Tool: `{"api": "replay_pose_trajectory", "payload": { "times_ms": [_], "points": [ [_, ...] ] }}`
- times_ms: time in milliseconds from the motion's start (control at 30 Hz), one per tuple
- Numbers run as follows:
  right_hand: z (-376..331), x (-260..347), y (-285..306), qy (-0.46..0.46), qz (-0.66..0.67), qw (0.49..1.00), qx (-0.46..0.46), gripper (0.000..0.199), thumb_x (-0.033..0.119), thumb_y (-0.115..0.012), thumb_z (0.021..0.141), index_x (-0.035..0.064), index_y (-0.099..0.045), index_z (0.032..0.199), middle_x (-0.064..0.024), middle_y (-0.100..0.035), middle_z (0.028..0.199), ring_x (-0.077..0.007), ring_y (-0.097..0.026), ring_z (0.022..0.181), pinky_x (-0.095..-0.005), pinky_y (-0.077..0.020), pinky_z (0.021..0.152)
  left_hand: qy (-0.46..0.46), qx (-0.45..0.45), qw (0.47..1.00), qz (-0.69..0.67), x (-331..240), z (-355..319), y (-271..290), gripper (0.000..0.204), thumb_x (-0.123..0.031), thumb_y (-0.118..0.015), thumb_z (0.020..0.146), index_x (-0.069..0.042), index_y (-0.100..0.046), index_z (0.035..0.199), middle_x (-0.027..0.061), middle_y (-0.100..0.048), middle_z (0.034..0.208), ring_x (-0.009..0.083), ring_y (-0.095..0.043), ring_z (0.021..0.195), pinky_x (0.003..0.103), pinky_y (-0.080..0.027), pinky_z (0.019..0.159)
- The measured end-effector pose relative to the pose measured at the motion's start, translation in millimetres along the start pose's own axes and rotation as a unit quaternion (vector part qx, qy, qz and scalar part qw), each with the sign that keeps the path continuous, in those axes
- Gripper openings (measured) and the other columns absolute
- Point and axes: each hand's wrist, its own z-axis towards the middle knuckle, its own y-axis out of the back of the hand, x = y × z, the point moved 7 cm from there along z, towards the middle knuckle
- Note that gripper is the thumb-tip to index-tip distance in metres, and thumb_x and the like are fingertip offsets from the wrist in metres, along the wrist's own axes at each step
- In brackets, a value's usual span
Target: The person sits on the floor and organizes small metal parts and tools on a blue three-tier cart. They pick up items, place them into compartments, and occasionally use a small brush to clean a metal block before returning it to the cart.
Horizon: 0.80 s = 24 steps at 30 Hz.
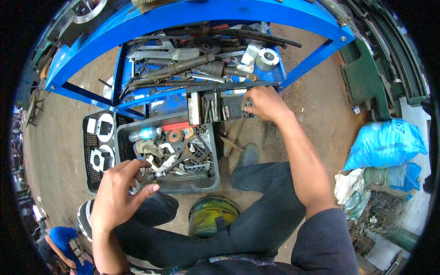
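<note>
My right hand (266, 103) reaches into the right end of a narrow dark drawer (183, 114) that hangs under the blue shelf. Its fingers curl down together beside small round metal parts (244, 114); what they grip is hidden. Left of them in the drawer lie several metal rods (213, 109) and a pale flat block (195, 108). My left hand (120, 190) hovers at the near left corner of a grey plastic crate (208, 185), thumb and index finger apart. Inside the crate are grinding discs (175, 136), a rag (149, 150), a plastic bottle (146, 133) and metal scraps.
A blue metal cart (206, 25) stands ahead, its shelf heaped with wrenches (211, 78), shafts and a round flange (267, 58). A black crate (91, 176) with white metal parts is at left. Blue sacks (385, 144) lie right. A bucket (213, 213) stands between my legs.
</note>
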Motion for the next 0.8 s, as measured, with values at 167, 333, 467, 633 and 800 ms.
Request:
{"api": "replay_pose_trajectory", "payload": {
  "times_ms": [167, 333, 467, 633, 800],
  "points": [
    [-4, -4, 4, -0.006, -0.003, 0.999, 0.051, 0.03, 0.029, -0.08, 0.083, 0.0017, -0.074, 0.093, -0.0211, -0.074, 0.099, -0.0398, -0.071, 0.099, -0.0514, -0.0557, 0.087, 0.008, 0.011, 1.0, 0.001, -4, 4, -1, 0.047, -0.028, -0.083, 0.084, 0.003, -0.066, 0.115, 0.0216, -0.069, 0.093, 0.0374, -0.068, 0.085, 0.044, -0.052, 0.078],
    [-17, -53, 26, -0.092, 0.03, 0.995, 0.008, 0.031, 0.028, -0.08, 0.081, 0.0013, -0.074, 0.095, -0.0231, -0.074, 0.1, -0.0408, -0.071, 0.099, -0.0514, -0.0565, 0.087, -0.006, 0.0, 1.0, 0.006, -5, 6, 1, 0.047, -0.027, -0.083, 0.084, 0.003, -0.066, 0.116, 0.0205, -0.069, 0.092, 0.0359, -0.067, 0.083, 0.043, -0.052, 0.077],
    [-13, -59, 11, -0.107, 0.043, 0.993, -0.019, 0.027, 0.025, -0.079, 0.081, 0.0046, -0.076, 0.098, -0.0225, -0.074, 0.097, -0.0397, -0.071, 0.098, -0.0502, -0.0567, 0.088, 0.014, 0.024, 1.0, 0.004, -4, 7, -4, 0.047, -0.027, -0.083, 0.084, 0.003, -0.066, 0.117, 0.0203, -0.069, 0.093, 0.0356, -0.068, 0.085, 0.043, -0.052, 0.079],
    [-13, -42, 19, -0.126, 0.059, 0.988, -0.063, 0.019, 0.018, -0.076, 0.08, 0.0096, -0.078, 0.097, -0.02, -0.075, 0.092, -0.0376, -0.073, 0.095, -0.0495, -0.0579, 0.085, -0.019, 0.02, 1.0, 0.003, -8, 4, -3, 0.046, -0.028, -0.083, 0.084, 0.002, -0.066, 0.117, 0.0199, -0.069, 0.091, 0.0355, -0.067, 0.083, 0.043, -0.052, 0.077],
    [-6, 2, 0, -0.039, 0.024, 0.999, -0.009, 0.012, 0.011, -0.071, 0.079, 0.0125, -0.079, 0.087, -0.0199, -0.075, 0.092, -0.0389, -0.074, 0.091, -0.0488, -0.0595, 0.082, -0.008, 0.026, 1.0, 0.0, -2, 6, -9, 0.047, -0.029, -0.083, 0.084, 0.001, -0.067, 0.116, 0.0184, -0.067, 0.086, 0.0346, -0.066, 0.079, 0.042, -0.051, 0.074]
  ]
}}
